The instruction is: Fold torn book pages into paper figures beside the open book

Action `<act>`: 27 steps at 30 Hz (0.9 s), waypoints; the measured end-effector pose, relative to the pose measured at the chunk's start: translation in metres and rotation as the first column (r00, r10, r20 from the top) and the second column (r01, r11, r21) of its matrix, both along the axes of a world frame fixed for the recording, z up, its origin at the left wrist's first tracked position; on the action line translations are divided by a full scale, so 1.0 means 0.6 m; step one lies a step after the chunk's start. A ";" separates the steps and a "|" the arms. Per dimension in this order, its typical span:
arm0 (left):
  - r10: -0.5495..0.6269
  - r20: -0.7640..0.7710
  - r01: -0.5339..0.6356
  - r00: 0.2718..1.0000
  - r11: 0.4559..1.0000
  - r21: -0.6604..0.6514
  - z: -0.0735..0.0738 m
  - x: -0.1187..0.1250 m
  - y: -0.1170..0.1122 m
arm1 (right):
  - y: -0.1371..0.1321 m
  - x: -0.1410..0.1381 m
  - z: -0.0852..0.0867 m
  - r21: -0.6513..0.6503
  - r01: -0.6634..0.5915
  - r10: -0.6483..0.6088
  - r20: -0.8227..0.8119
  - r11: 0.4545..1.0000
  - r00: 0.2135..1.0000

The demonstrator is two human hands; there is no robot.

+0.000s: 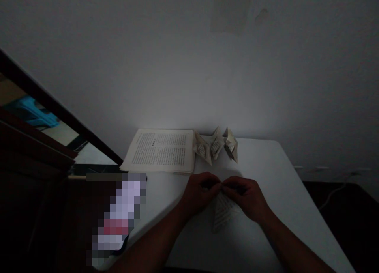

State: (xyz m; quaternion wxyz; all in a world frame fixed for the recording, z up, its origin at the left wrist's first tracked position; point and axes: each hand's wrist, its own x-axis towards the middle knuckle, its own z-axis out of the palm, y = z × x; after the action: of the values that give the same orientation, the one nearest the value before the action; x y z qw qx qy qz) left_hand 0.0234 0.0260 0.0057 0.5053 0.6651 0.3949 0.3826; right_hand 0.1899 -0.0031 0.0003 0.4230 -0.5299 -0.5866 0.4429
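Note:
A folded sheet of printed paper (224, 212), roughly triangular, hangs between my two hands above the white table. My left hand (203, 190) pinches its top edge between thumb and fingers. Right beside it, my right hand (244, 194) pinches the same edge, the fingertips of both hands almost meeting. The fingers cover the top of the paper, so the fold there is hidden. Beyond my hands stand three folded paper boats: the left one (203, 148), the middle one (217, 144) and the right one (231, 146).
An open stack of printed pages (160, 150) lies at the table's back left, against the wall (177, 68). A pixelated, phone-like object (121, 214) sits at the left edge of the white table (266, 158). A dark-framed mirror-like panel (59, 103) leans at the left.

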 end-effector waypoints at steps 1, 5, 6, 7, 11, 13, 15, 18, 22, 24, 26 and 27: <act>0.002 -0.006 -0.002 1.000 1.000 0.006 0.000 0.000 0.000 | 0.000 -0.001 -0.001 -0.009 -0.007 0.007 -0.010 1.000 1.000; 0.000 0.028 0.001 1.000 0.999 -0.044 0.002 -0.002 0.000 | -0.001 -0.001 -0.004 -0.024 0.007 -0.008 -0.029 1.000 1.000; -0.004 0.039 0.007 0.999 0.998 -0.069 0.002 -0.002 0.000 | -0.001 0.000 -0.005 -0.019 0.023 -0.023 -0.028 1.000 0.999; -0.008 0.043 0.012 0.999 0.996 -0.092 0.003 -0.002 -0.001 | -0.001 0.001 -0.006 -0.015 0.040 -0.041 -0.030 0.999 0.999; 0.013 0.003 -0.013 1.000 0.996 -0.085 0.004 0.000 -0.001 | 0.000 0.005 -0.011 -0.035 0.059 -0.060 -0.040 0.998 0.997; 0.014 -0.003 -0.014 1.000 0.998 -0.069 0.003 0.000 0.000 | 0.000 0.005 -0.013 -0.028 0.060 -0.060 -0.020 0.998 0.998; -0.004 -0.007 0.003 1.000 0.998 -0.063 0.000 0.000 0.001 | 0.000 0.006 -0.013 -0.006 0.073 -0.073 -0.002 0.997 0.997; -0.007 -0.018 0.006 1.000 1.000 -0.030 -0.004 -0.003 0.003 | 0.000 0.007 -0.010 0.004 0.061 -0.061 0.009 0.998 0.998; -0.001 -0.001 0.001 1.000 0.999 -0.045 -0.004 -0.004 0.004 | -0.001 0.012 -0.007 0.045 0.050 -0.053 0.071 0.998 0.996; -0.009 0.001 0.009 1.000 0.999 -0.052 -0.002 -0.005 0.004 | -0.001 0.014 -0.007 0.054 0.064 -0.067 0.067 0.997 0.995; 0.002 -0.002 -0.002 1.000 0.999 -0.040 -0.002 -0.005 0.004 | 0.000 0.014 -0.009 0.025 0.059 -0.060 0.036 0.998 0.998; 0.013 -0.004 -0.014 1.000 0.999 -0.038 -0.002 -0.005 0.004 | 0.001 0.014 -0.010 0.010 0.053 -0.053 0.028 0.999 0.998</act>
State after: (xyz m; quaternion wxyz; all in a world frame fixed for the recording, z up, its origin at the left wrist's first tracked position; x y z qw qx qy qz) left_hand 0.0202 0.0286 0.0047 0.5144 0.6535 0.4074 0.3773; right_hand 0.1983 -0.0028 -0.0055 0.4285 -0.5496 -0.5804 0.4214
